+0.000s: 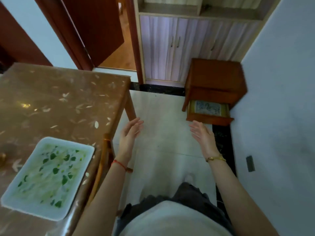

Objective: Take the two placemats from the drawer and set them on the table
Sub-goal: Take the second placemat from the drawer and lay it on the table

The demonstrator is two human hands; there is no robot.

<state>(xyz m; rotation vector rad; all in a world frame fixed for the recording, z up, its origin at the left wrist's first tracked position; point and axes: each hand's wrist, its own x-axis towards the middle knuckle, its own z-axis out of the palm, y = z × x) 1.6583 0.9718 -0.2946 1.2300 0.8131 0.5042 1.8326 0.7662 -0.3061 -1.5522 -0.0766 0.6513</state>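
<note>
**One mat down, one still in the drawer**

A tiled floor (pixel 163 116) separates desk (pixel 59 103) from wooden nightstand (pixel 216 82). Its open drawer (pixel 208 114) holds the blue-patterned placemat (pixel 207 107). The green-leaf placemat (pixel 47 176) lies on the desk. Left hand (pixel 129 135) and right hand (pixel 202 135) hover between — fingers spread, empty, apparently reaching drawerward.

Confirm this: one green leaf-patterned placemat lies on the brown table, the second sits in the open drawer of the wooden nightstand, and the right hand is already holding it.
Wrong on the hand. The head view shows the right hand open and empty, short of the open drawer. The rest stands: the green leaf-patterned placemat lies on the brown table, and the blue-patterned second placemat sits in the wooden nightstand.
</note>
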